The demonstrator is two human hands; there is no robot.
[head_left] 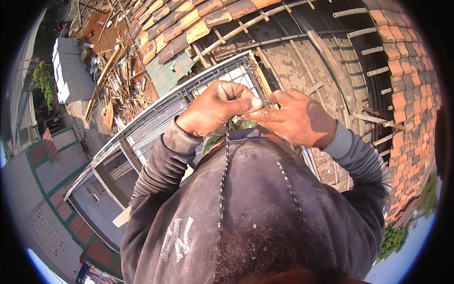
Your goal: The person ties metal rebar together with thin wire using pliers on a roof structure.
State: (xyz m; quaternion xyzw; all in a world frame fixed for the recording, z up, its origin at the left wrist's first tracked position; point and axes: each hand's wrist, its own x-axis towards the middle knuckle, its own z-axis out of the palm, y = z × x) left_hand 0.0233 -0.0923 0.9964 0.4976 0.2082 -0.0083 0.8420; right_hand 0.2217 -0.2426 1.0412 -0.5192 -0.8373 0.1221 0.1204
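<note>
My left hand and my right hand meet in front of my chest, fingertips almost touching. The left thumb and fingers are closed in a pinch, and the right fingers are curled in toward them. Whatever is pinched there is too small to make out. Below the left hand hangs a black-and-white drawstring of my dark, dusty hoodie; a second drawstring lies further right. Just beyond the hands runs a long cage of steel reinforcing bars, set along a wall top.
Clay roof tiles lie beyond the hands, and more tiles slope down at the right. Bare wooden battens span an opened roof. Broken timber is piled below at the far left, near a grey-white block stack.
</note>
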